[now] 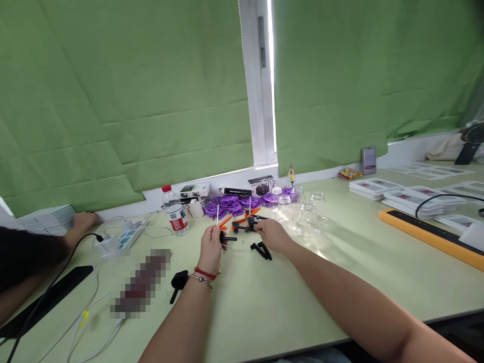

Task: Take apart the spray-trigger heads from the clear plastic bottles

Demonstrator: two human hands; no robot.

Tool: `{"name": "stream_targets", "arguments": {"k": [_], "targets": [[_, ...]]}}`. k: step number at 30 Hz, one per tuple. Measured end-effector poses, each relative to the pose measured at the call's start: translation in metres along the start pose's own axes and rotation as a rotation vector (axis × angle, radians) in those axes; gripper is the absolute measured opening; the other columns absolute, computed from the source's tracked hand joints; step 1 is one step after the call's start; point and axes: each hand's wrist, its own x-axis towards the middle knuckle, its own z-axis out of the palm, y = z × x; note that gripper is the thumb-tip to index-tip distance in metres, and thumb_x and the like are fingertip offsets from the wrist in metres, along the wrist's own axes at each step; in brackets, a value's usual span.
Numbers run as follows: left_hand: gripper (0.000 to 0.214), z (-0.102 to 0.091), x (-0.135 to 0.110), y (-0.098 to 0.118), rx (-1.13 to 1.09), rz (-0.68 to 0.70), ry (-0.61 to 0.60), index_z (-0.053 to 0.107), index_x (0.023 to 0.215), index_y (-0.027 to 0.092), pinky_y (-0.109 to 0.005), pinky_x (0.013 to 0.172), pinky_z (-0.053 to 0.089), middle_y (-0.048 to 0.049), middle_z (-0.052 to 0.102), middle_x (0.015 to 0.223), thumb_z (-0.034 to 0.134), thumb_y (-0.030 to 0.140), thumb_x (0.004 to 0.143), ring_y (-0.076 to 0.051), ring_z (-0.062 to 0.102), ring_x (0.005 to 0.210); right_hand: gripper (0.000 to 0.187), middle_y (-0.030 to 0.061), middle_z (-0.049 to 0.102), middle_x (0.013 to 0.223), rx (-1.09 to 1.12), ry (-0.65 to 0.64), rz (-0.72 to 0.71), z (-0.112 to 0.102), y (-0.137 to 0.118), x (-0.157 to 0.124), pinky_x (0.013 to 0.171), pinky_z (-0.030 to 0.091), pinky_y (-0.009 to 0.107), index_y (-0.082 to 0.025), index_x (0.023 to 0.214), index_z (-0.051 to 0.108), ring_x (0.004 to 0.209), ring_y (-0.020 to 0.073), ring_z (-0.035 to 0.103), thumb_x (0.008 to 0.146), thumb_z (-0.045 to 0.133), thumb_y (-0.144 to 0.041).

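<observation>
My left hand (210,245) is closed around a thin metal rod (217,218) that sticks up from the fist, with a small black part beside the fingers. A red cord and a metal bangle circle that wrist. My right hand (273,234) lies fingers-down on a black and orange frame assembly (245,222) on the pale green table (340,282), its fingers curled on the frame. Loose black parts (261,250) lie just in front of my right hand. A black funnel-shaped piece (177,283) lies near my left wrist.
Purple plastic discs (230,204), clear glass jars (307,218), a water bottle (175,212) and small boxes stand behind the hands. A power strip (126,236) with cables lies left. Another person's hand (83,221) rests at far left. Card stacks (401,194) and an orange-edged bar (431,234) lie right.
</observation>
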Motion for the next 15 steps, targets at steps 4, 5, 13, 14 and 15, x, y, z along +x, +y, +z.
{"name": "stream_targets", "arguments": {"k": [4,5,13,14,15], "targets": [[0.036,0.000,0.000,-0.001,-0.005,-0.018,-0.011,0.049,0.083,0.017,-0.020,0.039,0.037,-0.0006,0.056,0.071,0.056,0.051,0.075,-0.010,0.052,0.049,0.017,0.0034,0.069,0.078,0.055,-0.085,0.070,-0.007,0.007,-0.001,0.059,0.042,0.026,-0.021,0.072,0.071,0.069,0.0171,0.060,0.079,0.056,-0.018],[0.036,0.000,0.000,-0.002,0.000,-0.016,-0.011,0.049,0.083,0.017,-0.020,0.039,0.037,-0.0005,0.056,0.071,0.055,0.051,0.075,-0.009,0.052,0.050,0.014,0.0033,0.069,0.077,0.041,-0.110,0.072,-0.007,0.007,-0.001,0.057,0.041,0.026,-0.021,0.070,0.070,0.068,0.0169,0.060,0.077,0.059,-0.022],[0.029,0.000,0.000,-0.003,0.054,0.021,0.015,0.049,0.080,0.018,-0.021,0.038,0.036,0.0005,0.055,0.071,0.051,0.047,0.079,-0.009,0.049,0.049,0.010,0.0093,0.065,0.084,-0.131,-0.182,-0.012,0.008,-0.009,-0.009,0.058,0.039,0.027,-0.017,0.064,0.069,0.082,0.0240,0.059,0.064,0.070,-0.027],[0.029,0.000,0.000,-0.003,0.062,0.026,0.014,0.049,0.080,0.018,-0.021,0.038,0.036,0.0004,0.054,0.072,0.050,0.046,0.079,-0.009,0.049,0.049,0.007,0.0095,0.065,0.082,-0.151,-0.183,-0.024,0.010,-0.011,-0.009,0.060,0.040,0.028,-0.017,0.063,0.068,0.082,0.0240,0.059,0.065,0.068,-0.024],[0.028,0.000,0.000,-0.003,0.069,0.028,0.011,0.049,0.080,0.018,-0.021,0.038,0.036,0.0003,0.054,0.072,0.050,0.046,0.080,-0.009,0.049,0.049,0.006,0.0096,0.064,0.081,-0.163,-0.180,-0.034,0.012,-0.011,-0.010,0.061,0.040,0.028,-0.016,0.062,0.067,0.082,0.0237,0.059,0.066,0.066,-0.021]]}}
